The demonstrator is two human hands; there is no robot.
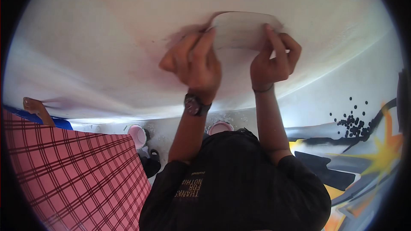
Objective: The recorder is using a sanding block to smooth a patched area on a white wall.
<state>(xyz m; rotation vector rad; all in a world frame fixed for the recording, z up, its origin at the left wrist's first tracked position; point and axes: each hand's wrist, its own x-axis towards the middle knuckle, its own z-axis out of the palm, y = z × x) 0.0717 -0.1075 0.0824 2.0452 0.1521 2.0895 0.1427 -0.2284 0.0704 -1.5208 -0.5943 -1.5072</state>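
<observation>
A pale, curved, thin sheet (242, 29) lies up against a whitish wall (128, 30), its kind not clear to me. My left hand (195, 62) grips its left end with bent fingers, and a dark watch is on that wrist. At the opposite end, my right hand (276, 57) pinches the sheet between thumb and fingers. The sheet bows between the two hands and casts a shadow along its upper and left edges. Faint pinkish smudges mark the wall around it.
To the left, another person's hand (36, 107) is against the wall, beside pink checked cloth (72, 167). Two pink-rimmed buckets (137, 136) stand on the spattered floor below, near a dark shoe (153, 156). A painted mural (351, 145) covers the wall on the right.
</observation>
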